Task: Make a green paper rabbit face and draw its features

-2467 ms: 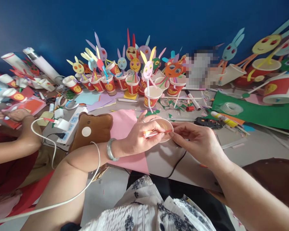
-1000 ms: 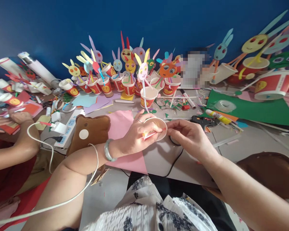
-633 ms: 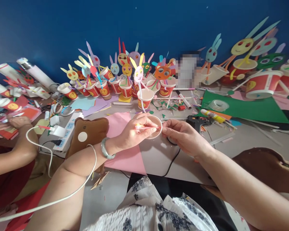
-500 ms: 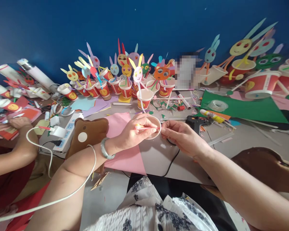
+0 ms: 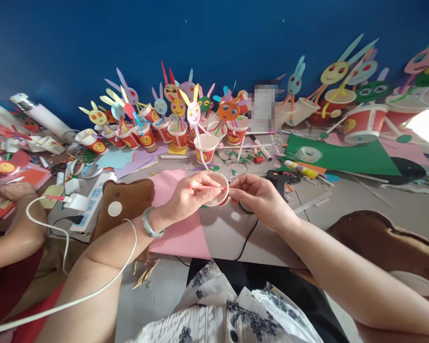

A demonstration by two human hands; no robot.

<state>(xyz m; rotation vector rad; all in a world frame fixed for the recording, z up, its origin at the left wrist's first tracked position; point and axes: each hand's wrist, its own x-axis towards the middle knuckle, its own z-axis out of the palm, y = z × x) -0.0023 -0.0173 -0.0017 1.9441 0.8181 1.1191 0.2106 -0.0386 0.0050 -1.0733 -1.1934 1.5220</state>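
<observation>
My left hand (image 5: 193, 193) reaches over a paper cup (image 5: 219, 200), whose open mouth faces up toward me. Its thumb and fingers are closed on a thin pinkish-red stick (image 5: 208, 186), which points into the cup. At the cup's right side, my right hand (image 5: 262, 197) has its fingertips pinched together against the outer wall near the rim. Whatever may lie between those fingertips is hidden. Just behind stands another cup (image 5: 206, 151), bearing a pale paper rabbit head (image 5: 193, 113) on strip-like limbs.
Several decorated cups (image 5: 178, 138) line the blue wall. Pink paper (image 5: 180, 233) lies under my left wrist. A power strip (image 5: 89, 202) and brown bear-shaped piece (image 5: 127, 200) are left; a black glue gun (image 5: 280, 181), glue stick (image 5: 300, 169) and green sheet (image 5: 343, 155) right. Another person's arm (image 5: 21, 233) is far left.
The view has turned slightly right, so everything sits a little farther left. Both hands remain at the cup, with their grips much the same.
</observation>
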